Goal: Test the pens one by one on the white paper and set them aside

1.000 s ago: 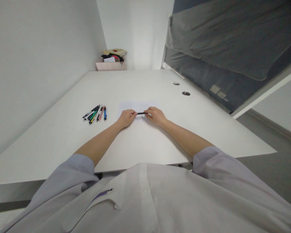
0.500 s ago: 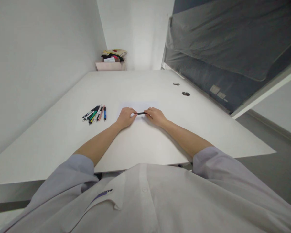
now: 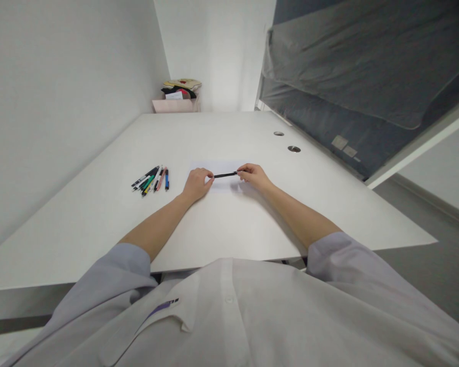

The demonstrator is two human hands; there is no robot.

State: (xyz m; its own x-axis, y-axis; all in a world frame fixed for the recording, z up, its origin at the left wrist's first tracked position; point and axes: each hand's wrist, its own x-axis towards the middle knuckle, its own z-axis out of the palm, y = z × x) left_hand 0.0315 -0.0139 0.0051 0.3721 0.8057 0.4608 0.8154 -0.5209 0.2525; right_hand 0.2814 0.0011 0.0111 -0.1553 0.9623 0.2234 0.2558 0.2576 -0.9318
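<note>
Our left hand (image 3: 199, 184) has a narrow grip, fingertips pinched on one end of a black pen (image 3: 225, 175). Our right hand (image 3: 254, 176) pinches the other end, its grip just as narrow, and so we hold the pen crosswise between the two, its right end slightly farther from us than its left. Beneath the pen and partly under our hands lies a sheet of white paper (image 3: 222, 185), pale against the white worktop (image 3: 229, 224); we cannot tell whether the pen touches it.

To the left of the paper, well apart from our left hand, we have a loose pile of pens (image 3: 149, 181) in black, white, green, yellow and pink, with a blue pen (image 3: 167, 179) at its right side. Farther out, near the far right edge, two round fittings (image 3: 294, 149) sit in the worktop. At the far left end we see a pale pink box (image 3: 172, 106) with cloth and a white card at its top. A dark panel (image 3: 309, 107) stands along the right side.
</note>
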